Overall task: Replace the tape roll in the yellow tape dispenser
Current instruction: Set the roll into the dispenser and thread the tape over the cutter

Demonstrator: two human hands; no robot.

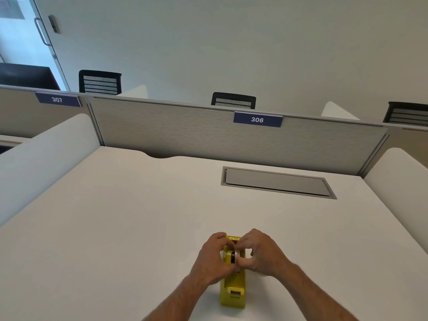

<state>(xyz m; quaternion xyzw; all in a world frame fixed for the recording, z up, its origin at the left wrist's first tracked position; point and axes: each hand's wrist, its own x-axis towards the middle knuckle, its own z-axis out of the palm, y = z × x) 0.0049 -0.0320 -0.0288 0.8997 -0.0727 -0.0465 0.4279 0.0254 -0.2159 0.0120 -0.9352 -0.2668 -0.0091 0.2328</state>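
The yellow tape dispenser (pixel 233 288) stands on the white desk (pixel 120 216) near its front edge, cutter end towards me. A tape roll (pixel 233 256) with a black hub sits in the dispenser's cradle. My left hand (pixel 214 258) grips the roll from the left side. From the right, my right hand (pixel 259 252) pinches the roll with fingers and thumb. Both hands cover much of the roll and the dispenser's far end.
A grey hatch cover (pixel 278 183) is set in the desk at the back right. A grey partition (pixel 185 133) with a "306" label (pixel 257 119) closes the far side. White side dividers (pixel 44 156) flank the desk. Black chair backs (pixel 100 82) rise behind.
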